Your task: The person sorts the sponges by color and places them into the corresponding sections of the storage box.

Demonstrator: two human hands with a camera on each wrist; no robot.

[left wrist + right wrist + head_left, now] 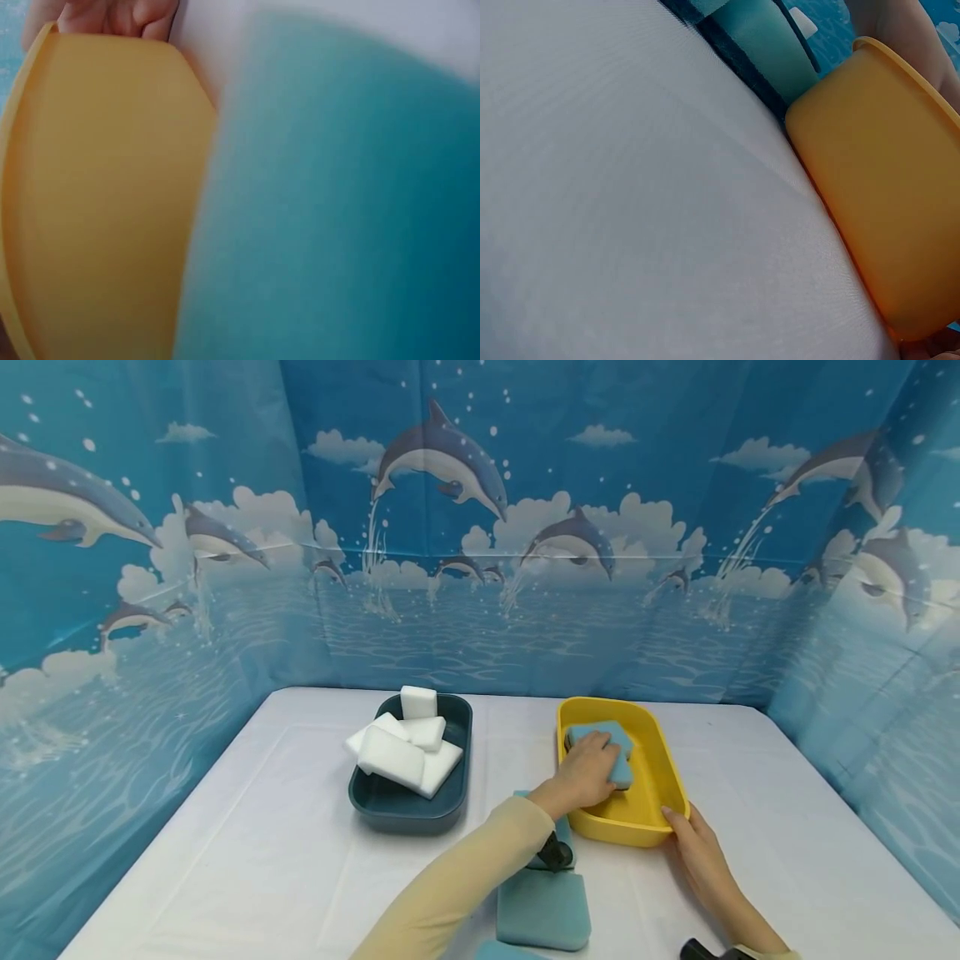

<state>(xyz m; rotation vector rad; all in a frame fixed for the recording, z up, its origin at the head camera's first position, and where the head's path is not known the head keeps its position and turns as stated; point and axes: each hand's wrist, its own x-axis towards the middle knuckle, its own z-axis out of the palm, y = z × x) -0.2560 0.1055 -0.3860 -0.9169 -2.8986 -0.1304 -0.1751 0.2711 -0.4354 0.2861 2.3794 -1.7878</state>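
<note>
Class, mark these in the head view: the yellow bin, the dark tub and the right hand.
Yellow bin (643, 787): head view, bare floor inside.
Dark tub (408, 822): head view, near outer wall.
Right hand (703, 853): head view, middle of the hand.

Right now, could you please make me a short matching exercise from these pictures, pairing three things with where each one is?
1. White blocks
2. Left hand
3. Right hand

A. Gripping the near right corner of the yellow container
B. In the dark container
C. On a blue block in the yellow container

Pairs: 1-B, 2-C, 3-A
</note>
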